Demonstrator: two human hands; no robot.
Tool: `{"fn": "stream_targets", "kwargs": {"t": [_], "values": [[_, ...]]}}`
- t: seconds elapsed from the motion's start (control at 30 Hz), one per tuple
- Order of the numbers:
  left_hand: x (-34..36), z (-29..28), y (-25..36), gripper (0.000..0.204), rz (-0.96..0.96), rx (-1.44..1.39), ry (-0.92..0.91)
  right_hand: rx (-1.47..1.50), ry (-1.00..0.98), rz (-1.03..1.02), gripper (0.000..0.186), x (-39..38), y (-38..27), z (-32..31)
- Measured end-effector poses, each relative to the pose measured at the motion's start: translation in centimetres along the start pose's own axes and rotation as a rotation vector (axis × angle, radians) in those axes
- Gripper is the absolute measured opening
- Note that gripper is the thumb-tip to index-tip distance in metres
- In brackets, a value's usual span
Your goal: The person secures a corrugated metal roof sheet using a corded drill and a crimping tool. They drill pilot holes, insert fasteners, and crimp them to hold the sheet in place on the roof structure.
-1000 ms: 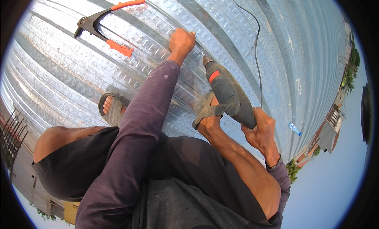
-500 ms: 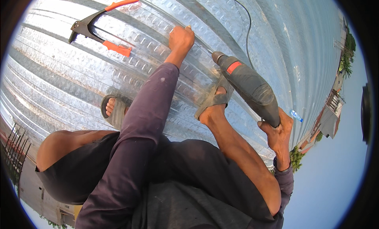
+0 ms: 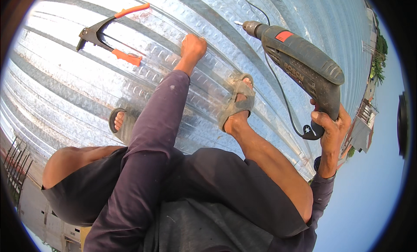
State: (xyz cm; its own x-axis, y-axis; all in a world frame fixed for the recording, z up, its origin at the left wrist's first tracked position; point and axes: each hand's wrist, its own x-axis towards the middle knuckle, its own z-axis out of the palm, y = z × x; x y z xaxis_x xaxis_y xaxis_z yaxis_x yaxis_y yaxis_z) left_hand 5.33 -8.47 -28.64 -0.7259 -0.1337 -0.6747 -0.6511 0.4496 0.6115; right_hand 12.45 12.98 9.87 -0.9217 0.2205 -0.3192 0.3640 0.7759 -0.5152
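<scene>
My right hand (image 3: 333, 127) is wrapped round the handle of a dark power drill (image 3: 299, 61) with a red patch on its side. Raised off the metal, the drill has its chuck and bit directed to the upper left, and the bit touches nothing. My left hand (image 3: 193, 48) is closed and rests against the corrugated metal sheet (image 3: 165, 82) near a raised rib. Whatever its fingers may hold is hidden. Left of that hand, a hand riveter (image 3: 97, 35) with orange grips lies on the sheet, its handles spread apart.
A black cord (image 3: 284, 97) runs from the drill's handle across the sheet to the top. My sandalled feet stand on the ribs, the right foot (image 3: 240, 100) below the drill. Past the sheet's right edge are rooftops (image 3: 365, 121), trees (image 3: 378, 56) and sky.
The drill has swung up and to the right, and its bit has moved away from beside my left hand. My left hand has shifted slightly left and down, still closed.
</scene>
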Motion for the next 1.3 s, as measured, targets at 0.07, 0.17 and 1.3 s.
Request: {"fn": "stream_targets", "kwargs": {"t": [0.07, 0.17, 1.3], "values": [[-0.3, -0.1, 0.4, 0.039, -0.041, -0.013, 0.044, 0.042, -0.013, -0.051, 0.044, 1.3, 1.0, -0.2], [-0.7, 0.1, 1.5, 0.039, -0.033, 0.086, 0.105, 0.128, -0.034, -0.009, 0.045, 3.0, 1.9, 0.0], [-7.1, -5.3, 3.0, 0.053, 0.004, -1.322, -0.047, 1.776, -0.669, 0.177, 0.047, 32.9, 31.1, 9.4]]}}
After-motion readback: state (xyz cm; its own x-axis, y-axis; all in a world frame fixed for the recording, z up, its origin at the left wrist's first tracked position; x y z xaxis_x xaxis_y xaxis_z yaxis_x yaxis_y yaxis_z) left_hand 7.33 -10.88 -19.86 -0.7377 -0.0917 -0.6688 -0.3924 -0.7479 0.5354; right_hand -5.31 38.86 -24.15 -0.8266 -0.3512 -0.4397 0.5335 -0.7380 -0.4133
